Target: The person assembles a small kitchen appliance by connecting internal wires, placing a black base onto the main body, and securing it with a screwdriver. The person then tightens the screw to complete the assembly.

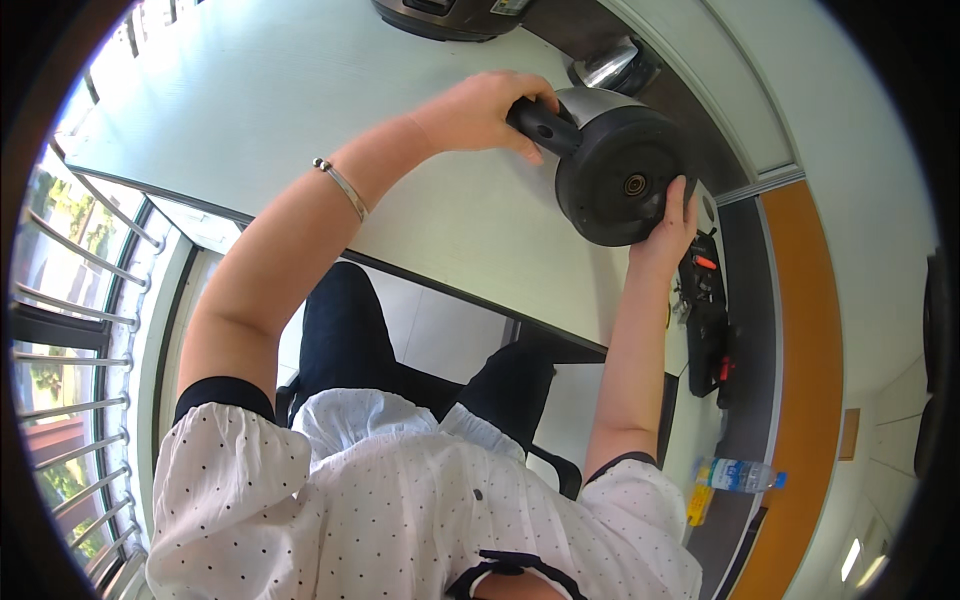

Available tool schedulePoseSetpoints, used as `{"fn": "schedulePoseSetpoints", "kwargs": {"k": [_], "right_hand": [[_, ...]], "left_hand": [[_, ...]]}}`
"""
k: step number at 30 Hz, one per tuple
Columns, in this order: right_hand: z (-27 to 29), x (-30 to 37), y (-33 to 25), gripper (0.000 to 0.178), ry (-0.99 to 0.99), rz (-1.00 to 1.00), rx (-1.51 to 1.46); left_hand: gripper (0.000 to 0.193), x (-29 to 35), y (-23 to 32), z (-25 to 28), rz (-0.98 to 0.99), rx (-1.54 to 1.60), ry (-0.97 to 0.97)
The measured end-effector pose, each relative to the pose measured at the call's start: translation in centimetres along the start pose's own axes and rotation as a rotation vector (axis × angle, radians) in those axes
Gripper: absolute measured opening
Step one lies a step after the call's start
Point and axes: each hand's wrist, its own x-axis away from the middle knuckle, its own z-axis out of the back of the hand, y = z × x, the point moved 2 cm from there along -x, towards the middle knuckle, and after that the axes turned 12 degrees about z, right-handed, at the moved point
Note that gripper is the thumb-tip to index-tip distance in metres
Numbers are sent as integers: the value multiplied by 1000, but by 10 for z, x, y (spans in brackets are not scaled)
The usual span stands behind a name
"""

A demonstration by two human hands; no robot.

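Note:
An electric kettle is held up over the white table, tipped so that its round black underside faces me. A ringed metal socket sits in the middle of that underside, and a strip of the silver body shows above it. The fingers of my left hand are wrapped round the black handle, on the kettle's left. My right hand grips the lower right edge of the base, its thumb lying on the underside. The lid and spout are hidden from view.
Behind the kettle stands a shiny metal object with a dark base. A dark rounded appliance is at the far edge. To the right lie a black case with small items, a water bottle and a yellow item. Window bars line the left.

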Motion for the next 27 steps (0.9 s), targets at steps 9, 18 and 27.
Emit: {"fn": "schedulePoseSetpoints", "kwargs": {"k": [9, 18, 27], "right_hand": [[-6, -9, 7, 40, -23, 14, 7], [5, -1, 14, 38, -13, 48, 45], [11, 14, 25, 36, 12, 117, 79]], "left_hand": [[46, 3, -3, 0, 57, 12, 68], [42, 13, -3, -10, -72, -81, 143], [40, 20, -1, -8, -63, -104, 86]]}}
